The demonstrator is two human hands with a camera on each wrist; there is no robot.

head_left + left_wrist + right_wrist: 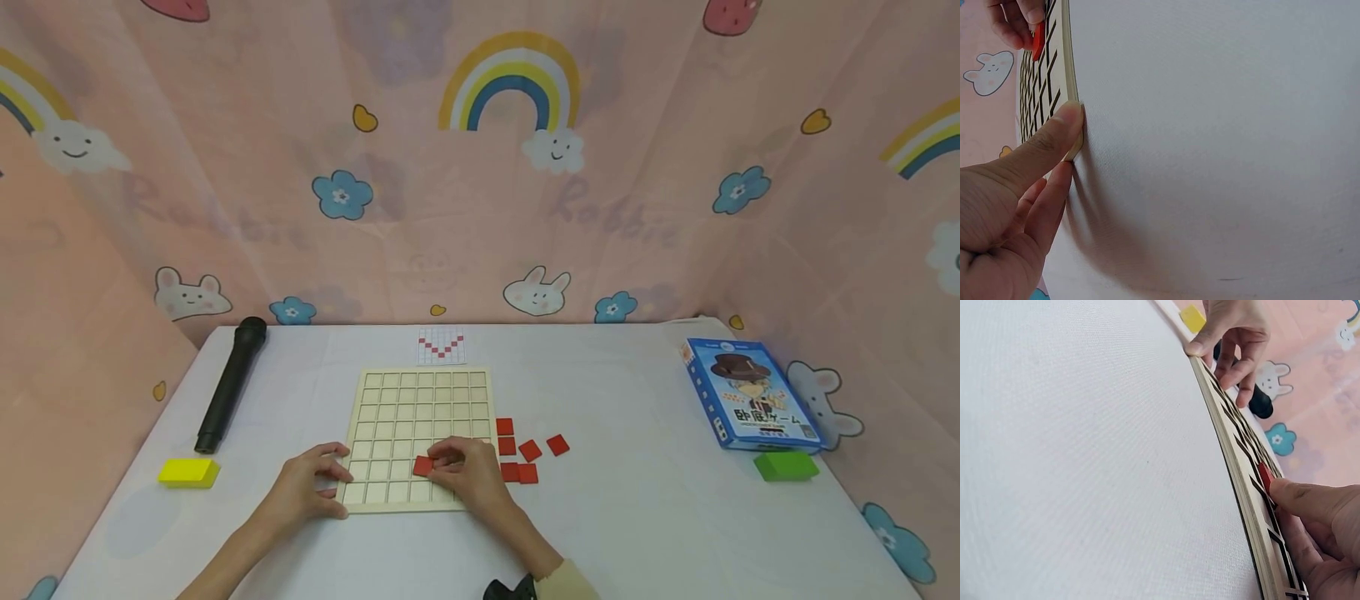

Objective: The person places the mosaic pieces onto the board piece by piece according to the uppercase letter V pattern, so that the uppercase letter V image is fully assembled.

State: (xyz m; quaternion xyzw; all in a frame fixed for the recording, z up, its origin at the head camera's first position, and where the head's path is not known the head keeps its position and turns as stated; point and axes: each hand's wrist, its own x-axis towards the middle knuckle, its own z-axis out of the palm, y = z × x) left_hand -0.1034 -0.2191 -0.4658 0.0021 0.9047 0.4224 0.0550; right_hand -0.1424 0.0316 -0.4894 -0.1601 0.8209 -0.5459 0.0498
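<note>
A pale wooden grid board [397,431] lies on the white table. At its near left corner my left hand [302,487] grips the edge, thumb on the corner and fingers along the side; the left wrist view shows the thumb [1063,128] on that corner. Over the lower middle squares, my right hand [471,473] pinches a red square tile [422,466] between thumb and fingers. In the right wrist view this tile [1265,477] looks tilted against the board's surface. Several loose red tiles [529,451] lie beside the board's right edge, partly behind the right hand.
Behind the board is a small card [441,346] printed with a red V pattern. To the left lie a black microphone [231,385] and a yellow block [188,473]. A blue game box [750,396] and a green block [786,466] sit at the right.
</note>
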